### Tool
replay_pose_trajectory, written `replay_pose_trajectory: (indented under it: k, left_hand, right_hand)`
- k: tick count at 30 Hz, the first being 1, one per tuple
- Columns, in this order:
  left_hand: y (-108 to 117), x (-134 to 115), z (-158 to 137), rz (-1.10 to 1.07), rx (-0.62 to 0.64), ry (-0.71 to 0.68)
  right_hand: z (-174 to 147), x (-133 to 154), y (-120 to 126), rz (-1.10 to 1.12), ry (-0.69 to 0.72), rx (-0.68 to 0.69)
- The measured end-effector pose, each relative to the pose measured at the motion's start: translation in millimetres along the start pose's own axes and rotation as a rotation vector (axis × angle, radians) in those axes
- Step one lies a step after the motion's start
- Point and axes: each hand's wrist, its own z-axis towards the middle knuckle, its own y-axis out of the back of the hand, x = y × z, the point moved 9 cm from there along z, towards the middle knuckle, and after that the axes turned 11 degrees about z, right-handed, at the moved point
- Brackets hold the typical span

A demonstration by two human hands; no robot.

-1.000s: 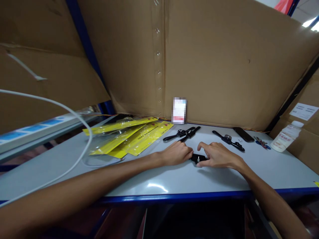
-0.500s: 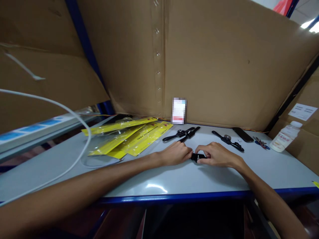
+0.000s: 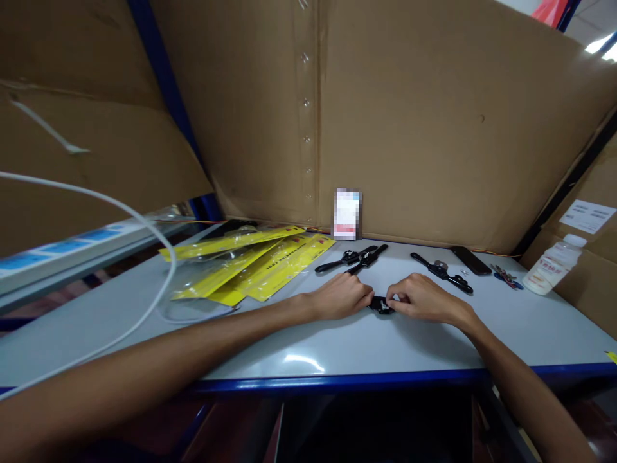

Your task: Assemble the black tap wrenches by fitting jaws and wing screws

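Note:
Low over the table's middle is a black spokeshave (image 3: 382, 306), its metal centre showing between my two hands. My left hand (image 3: 341, 297) is closed around its left handle, which the fingers hide. At the other end, my right hand (image 3: 421, 298) has its thumb and fingertips pinched together on the tool's right side; exactly what they press is hard to make out. Just beyond my left hand, two more black spokeshaves (image 3: 369, 257) lie partly crossed. Another spokeshave (image 3: 442, 273), with a metal blade piece by it, rests beyond my right hand.
Yellow packaging sleeves (image 3: 270, 270) in clear plastic are piled at the left, near a white cable (image 3: 161, 238). A dark phone (image 3: 470, 260), some scissors (image 3: 505, 276) and a white bottle (image 3: 552, 265) are at the right. Cardboard (image 3: 409, 128) walls the back; a blurred card (image 3: 346, 214) leans there.
My right hand's thumb and fingers have drawn together and shifted slightly up, uncovering more of the spokeshave's centre. My left hand keeps its hold in nearly the same place.

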Motion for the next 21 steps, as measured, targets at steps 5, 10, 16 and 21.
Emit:
replay_pose_trajectory:
  k: [5,10,16,21]
  left_hand:
    - [1,-1,0,0.008,0.008,0.000]
    - [2,-1,0,0.010,0.023,0.011]
    - [2,-1,0,0.003,0.019,0.007]
    - [1,-1,0,0.001,0.011,0.008]
  right_hand:
    - [0,1,-8,0.086,0.033,0.073]
    - [2,0,-4,0.029,0.018,0.022]
    - [2,1,-12,0.129,0.064,0.093]
    - [3,-3,-6,0.039,0.025,0.011]
